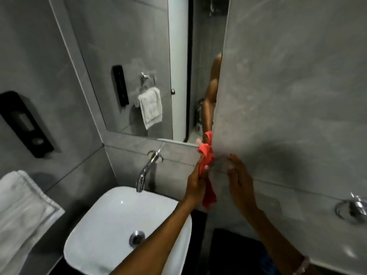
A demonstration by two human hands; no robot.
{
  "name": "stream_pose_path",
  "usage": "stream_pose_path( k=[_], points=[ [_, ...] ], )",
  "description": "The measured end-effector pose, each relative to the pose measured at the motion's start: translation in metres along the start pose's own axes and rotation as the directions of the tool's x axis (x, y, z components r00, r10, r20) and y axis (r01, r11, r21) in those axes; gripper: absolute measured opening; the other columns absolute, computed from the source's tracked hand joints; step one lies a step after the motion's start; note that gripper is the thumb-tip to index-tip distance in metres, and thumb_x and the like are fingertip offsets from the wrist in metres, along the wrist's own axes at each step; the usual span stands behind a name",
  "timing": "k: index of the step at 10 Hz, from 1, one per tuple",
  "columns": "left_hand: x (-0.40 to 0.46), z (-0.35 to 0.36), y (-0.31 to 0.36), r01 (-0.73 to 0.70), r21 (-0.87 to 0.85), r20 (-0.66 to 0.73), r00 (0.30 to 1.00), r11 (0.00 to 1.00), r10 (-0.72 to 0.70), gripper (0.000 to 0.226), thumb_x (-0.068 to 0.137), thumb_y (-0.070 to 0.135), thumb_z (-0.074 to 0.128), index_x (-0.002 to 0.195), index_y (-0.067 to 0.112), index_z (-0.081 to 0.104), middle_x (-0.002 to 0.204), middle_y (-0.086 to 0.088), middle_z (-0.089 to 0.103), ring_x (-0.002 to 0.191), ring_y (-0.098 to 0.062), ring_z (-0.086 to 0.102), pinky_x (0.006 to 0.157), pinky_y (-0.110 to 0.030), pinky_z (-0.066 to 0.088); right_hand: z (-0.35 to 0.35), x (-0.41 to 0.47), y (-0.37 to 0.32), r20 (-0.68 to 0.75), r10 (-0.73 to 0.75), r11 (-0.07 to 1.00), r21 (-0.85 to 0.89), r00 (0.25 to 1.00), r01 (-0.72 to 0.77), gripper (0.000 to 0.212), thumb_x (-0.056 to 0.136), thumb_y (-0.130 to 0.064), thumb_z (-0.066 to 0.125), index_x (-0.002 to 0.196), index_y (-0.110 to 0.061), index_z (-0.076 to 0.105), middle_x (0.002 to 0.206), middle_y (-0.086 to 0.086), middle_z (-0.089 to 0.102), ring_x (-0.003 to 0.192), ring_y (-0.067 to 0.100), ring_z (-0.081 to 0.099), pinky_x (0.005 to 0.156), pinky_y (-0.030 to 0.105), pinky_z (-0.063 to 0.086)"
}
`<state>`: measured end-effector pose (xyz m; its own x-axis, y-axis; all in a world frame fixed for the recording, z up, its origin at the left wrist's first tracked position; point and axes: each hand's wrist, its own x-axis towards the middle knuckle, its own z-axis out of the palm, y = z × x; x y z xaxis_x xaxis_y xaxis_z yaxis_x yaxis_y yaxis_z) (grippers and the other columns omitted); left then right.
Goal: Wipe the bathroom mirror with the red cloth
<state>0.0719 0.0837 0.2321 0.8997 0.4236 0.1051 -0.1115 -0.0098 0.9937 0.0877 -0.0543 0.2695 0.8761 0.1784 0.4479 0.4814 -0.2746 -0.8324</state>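
The red cloth (206, 161) hangs bunched from my left hand (195, 183), just below the lower right corner of the mirror (139, 56). Its top reaches the mirror's bottom edge, where a red reflection shows. A loose tail of the cloth droops past my wrist toward the basin. My right hand (239, 179) is beside the cloth, fingers spread, pressed flat near the grey wall and holding nothing. The mirror reflects a towel on a ring, a black dispenser and an arm.
A white basin (111, 225) sits below with a chrome wall tap (147, 169) above it. A black dispenser (23, 124) is mounted on the left wall, a folded white towel (21, 211) lies lower left, and a chrome ring holder (351, 209) sticks out at right.
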Motion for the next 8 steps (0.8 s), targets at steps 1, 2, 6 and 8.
stream_pose_path(
  k=[1, 2, 6, 8],
  points=[
    [-0.034, 0.002, -0.022, 0.454, -0.415, 0.137, 0.888, 0.788, -0.439, 0.075, 0.085, 0.054, 0.066, 0.147, 0.013, 0.056, 0.129, -0.010, 0.070, 0.119, -0.028, 0.066, 0.108, -0.044, 0.049, 0.006, -0.036, 0.037, 0.117, 0.416, 0.899, 0.098, 0.902, -0.428, 0.022, 0.109, -0.022, 0.050, 0.124, -0.015, 0.064, 0.127, 0.012, 0.067, 0.117, 0.031, 0.065, 0.098, 0.024, 0.048],
    [-0.052, 0.010, -0.046, 0.638, -0.439, 0.317, 0.768, 0.632, -0.556, 0.066, 0.093, 0.060, 0.050, 0.111, 0.002, 0.077, 0.096, -0.017, 0.077, 0.087, -0.030, 0.073, 0.086, -0.038, 0.057, 0.005, -0.066, 0.069, 0.419, 0.728, 0.521, 0.177, 0.543, -0.835, 0.030, 0.106, -0.043, 0.047, 0.099, -0.021, 0.066, 0.098, 0.006, 0.069, 0.084, 0.025, 0.067, 0.074, 0.036, 0.053],
    [-0.113, 0.046, -0.197, 0.675, 0.344, 0.177, 0.636, 0.652, -0.751, 0.061, 0.089, -0.020, 0.055, 0.145, 0.005, 0.053, 0.131, -0.022, 0.066, 0.117, -0.031, 0.065, 0.106, -0.043, 0.051, -0.011, -0.196, 0.212, 0.335, 0.872, 0.358, 0.061, 0.357, -0.932, 0.036, 0.103, -0.003, 0.054, 0.138, -0.009, 0.055, 0.126, 0.019, 0.067, 0.095, 0.021, 0.065, 0.083, 0.035, 0.055],
    [-0.097, 0.057, -0.225, 0.580, 0.540, 0.178, 0.629, 0.610, -0.757, 0.074, 0.101, 0.006, 0.057, 0.163, 0.021, 0.019, 0.160, -0.013, 0.042, 0.146, -0.032, 0.044, 0.117, -0.043, 0.041, -0.002, -0.190, 0.261, 0.244, 0.916, 0.375, -0.233, 0.320, -0.897, 0.062, 0.105, -0.023, 0.053, 0.162, -0.015, 0.028, 0.155, 0.019, 0.050, 0.134, 0.038, 0.057, 0.108, 0.053, 0.051]
  ],
)
